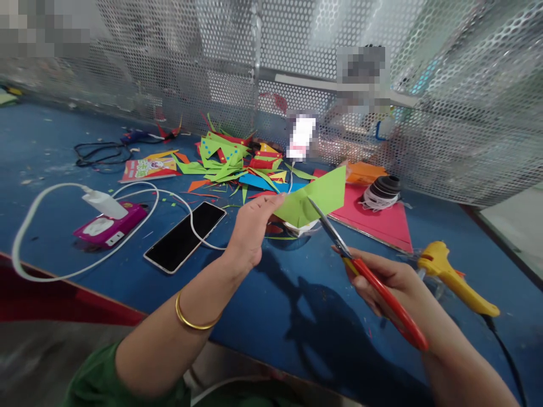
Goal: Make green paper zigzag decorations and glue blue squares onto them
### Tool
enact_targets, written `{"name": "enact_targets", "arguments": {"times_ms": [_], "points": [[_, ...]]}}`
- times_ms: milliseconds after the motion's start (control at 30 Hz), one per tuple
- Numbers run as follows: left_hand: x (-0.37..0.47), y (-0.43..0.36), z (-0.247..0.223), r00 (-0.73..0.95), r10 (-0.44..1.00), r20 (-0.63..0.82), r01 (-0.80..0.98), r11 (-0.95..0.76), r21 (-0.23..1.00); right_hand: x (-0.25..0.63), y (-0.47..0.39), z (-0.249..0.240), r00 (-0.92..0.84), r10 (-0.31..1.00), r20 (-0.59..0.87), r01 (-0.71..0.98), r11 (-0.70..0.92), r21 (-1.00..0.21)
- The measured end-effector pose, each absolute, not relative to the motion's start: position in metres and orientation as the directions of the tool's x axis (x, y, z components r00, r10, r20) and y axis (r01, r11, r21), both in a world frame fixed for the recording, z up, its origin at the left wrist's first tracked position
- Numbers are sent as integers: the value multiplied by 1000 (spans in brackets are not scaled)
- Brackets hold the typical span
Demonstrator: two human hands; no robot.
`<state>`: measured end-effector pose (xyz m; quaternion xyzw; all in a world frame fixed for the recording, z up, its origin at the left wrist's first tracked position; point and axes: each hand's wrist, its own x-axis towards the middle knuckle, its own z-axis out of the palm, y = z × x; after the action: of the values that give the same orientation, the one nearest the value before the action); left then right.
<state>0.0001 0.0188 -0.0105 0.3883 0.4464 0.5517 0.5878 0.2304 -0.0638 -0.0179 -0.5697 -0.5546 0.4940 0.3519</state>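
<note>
Between the thumb and fingers of my left hand (251, 229) is a piece of green paper (328, 192), raised above the blue table. My right hand (388, 280) grips a pair of scissors (382, 291) with red handles. The blades point up and left, and their tip overlaps the lower part of the paper. I cannot tell whether they are cutting into it. Some fingers of both hands are hidden. Under the paper a small whitish object (302, 229) shows only in part.
Paper scraps (224, 158) lie heaped at the back. A phone (185, 237), a purple power socket (110, 225) and a white cable loop are on the left. A yellow glue gun (458, 278), red sheet (377, 229) and thread spool (382, 193) lie right. Mesh (224, 62) stands behind.
</note>
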Motion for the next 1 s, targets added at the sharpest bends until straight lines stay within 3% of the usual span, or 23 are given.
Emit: {"name": "enact_targets", "arguments": {"times_ms": [100, 333, 633, 1000], "points": [[-6, 23, -8, 21, 997, -73, -243, 76, 967, 239, -63, -14, -144, 980, -138, 332, -84, -940], [-8, 23, -4, 226, 959, -169, -255, 226, 940, 237, -63, -9, -174, 976, -131, 428, -45, -902], [-11, 25, 1, 209, 955, -211, -155, 245, 957, 233, -62, -2, -191, 979, -70, 598, 60, -799], [-10, 27, -3, 212, 956, -202, -173, 240, 955, 228, -61, -7, -137, 987, -85, 537, 2, -843]]}}
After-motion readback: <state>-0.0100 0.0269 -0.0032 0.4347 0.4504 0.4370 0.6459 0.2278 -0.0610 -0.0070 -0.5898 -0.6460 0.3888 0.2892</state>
